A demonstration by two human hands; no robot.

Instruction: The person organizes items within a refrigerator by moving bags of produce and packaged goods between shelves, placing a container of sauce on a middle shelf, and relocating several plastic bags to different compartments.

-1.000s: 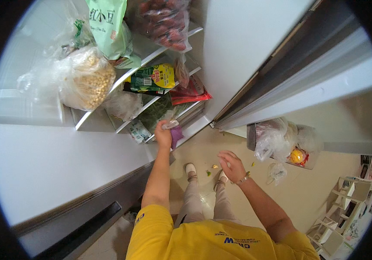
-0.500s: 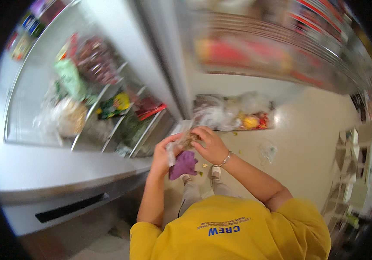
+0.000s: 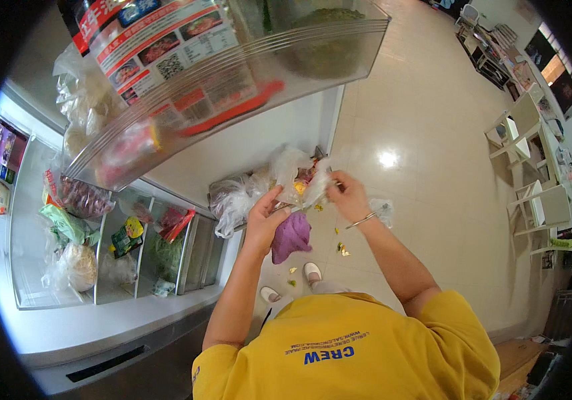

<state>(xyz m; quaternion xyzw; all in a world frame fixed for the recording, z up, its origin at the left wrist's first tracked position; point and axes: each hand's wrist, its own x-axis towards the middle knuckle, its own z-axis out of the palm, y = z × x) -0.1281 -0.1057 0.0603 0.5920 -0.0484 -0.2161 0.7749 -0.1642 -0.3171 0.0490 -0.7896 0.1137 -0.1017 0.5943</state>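
Note:
My left hand (image 3: pixel 264 219) is closed, with a purple cloth (image 3: pixel 292 238) hanging from it beside the palm. A thin clear plastic bag (image 3: pixel 314 191) stretches from its fingers across to my right hand (image 3: pixel 348 197). The right fingers pinch the far side of the bag, and a bracelet sits on that wrist. What the bag holds is hard to make out, since packages in the door bin behind show through it. Just beyond the hands, the low door bin holds a white plastic bag (image 3: pixel 231 208) and other bagged items.
An open fridge door's upper bin (image 3: pixel 233 80) hangs ahead with packages in it. Fridge shelves (image 3: pixel 103 257) with bagged food stand at left. Scraps (image 3: pixel 343 249) and a clear plastic bag (image 3: pixel 382 211) lie on the floor. White chairs (image 3: pixel 533 207) stand at right.
My hands have moved apart, the right one going rightward, and the bag now spans between them. The view has turned, bringing the door's upper bin to the left and more floor into sight.

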